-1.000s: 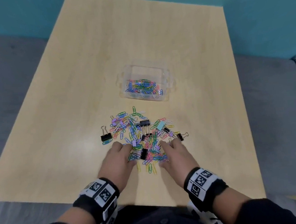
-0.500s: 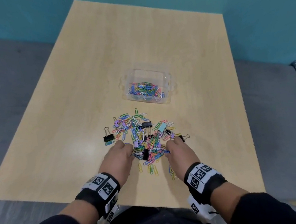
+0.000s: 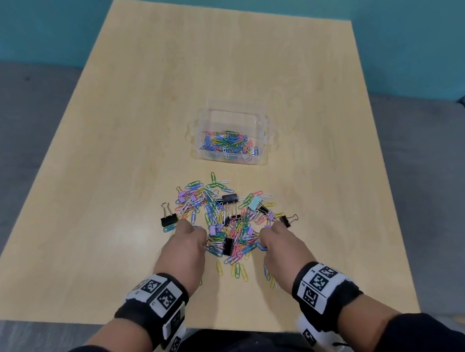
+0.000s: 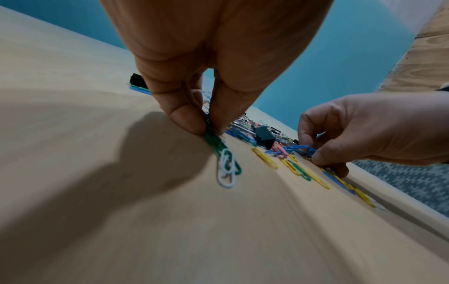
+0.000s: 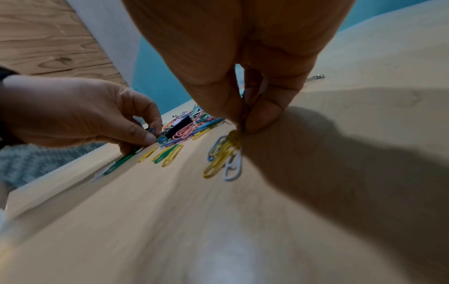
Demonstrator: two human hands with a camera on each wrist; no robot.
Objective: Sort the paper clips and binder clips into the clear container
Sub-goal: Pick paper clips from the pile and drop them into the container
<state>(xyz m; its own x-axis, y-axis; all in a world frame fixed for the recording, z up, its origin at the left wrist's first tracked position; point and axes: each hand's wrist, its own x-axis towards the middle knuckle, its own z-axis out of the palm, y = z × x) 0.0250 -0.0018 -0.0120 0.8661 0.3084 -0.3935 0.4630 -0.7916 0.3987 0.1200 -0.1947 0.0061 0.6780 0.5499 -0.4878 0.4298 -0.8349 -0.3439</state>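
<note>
A pile of coloured paper clips [image 3: 224,219] mixed with black binder clips [image 3: 229,198] lies on the wooden table [image 3: 113,187], in front of the clear container [image 3: 231,134] that holds several paper clips. My left hand [image 3: 184,251] sits at the pile's left near edge and pinches green and white paper clips [image 4: 224,163] between thumb and finger. My right hand [image 3: 281,247] sits at the pile's right near edge and pinches yellow, blue and white paper clips [image 5: 226,155].
One black binder clip [image 3: 168,219] lies apart at the pile's left, another [image 3: 286,221] at its right. A few loose yellow and green clips [image 3: 239,270] lie between my wrists. Grey seating surrounds the table; a teal wall stands behind.
Both hands have drawn slightly back toward me and closed their fingertips on small bunches of paper clips from the pile's near edge.
</note>
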